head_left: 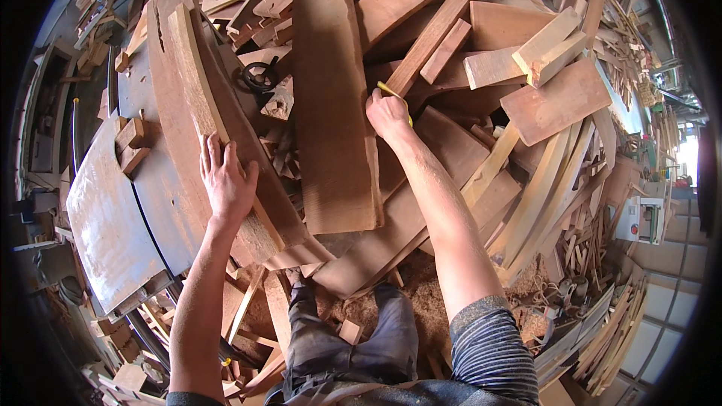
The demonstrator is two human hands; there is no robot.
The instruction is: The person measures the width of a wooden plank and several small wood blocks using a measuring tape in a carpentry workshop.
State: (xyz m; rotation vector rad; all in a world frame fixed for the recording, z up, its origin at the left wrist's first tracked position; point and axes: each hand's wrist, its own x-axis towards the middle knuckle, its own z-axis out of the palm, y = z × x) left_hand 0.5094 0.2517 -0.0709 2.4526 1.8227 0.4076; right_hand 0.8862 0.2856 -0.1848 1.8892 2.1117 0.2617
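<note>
I noted the left hand (228, 184) resting, fingers loosely spread, on a long pale strip of wood (194, 79). The right hand (388, 114) was curled around a small yellow object (386, 90) at the right edge of the wide brown plank (331, 105), which lay on the wood pile (556, 105).

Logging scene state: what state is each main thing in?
left hand: open, resting on pale strip
pale strip: lying on brown plank
right hand: closed around yellow tool
yellow tool: partly hidden, kind unclear
wide board: one edge ragged
metal top: blotchy
</note>
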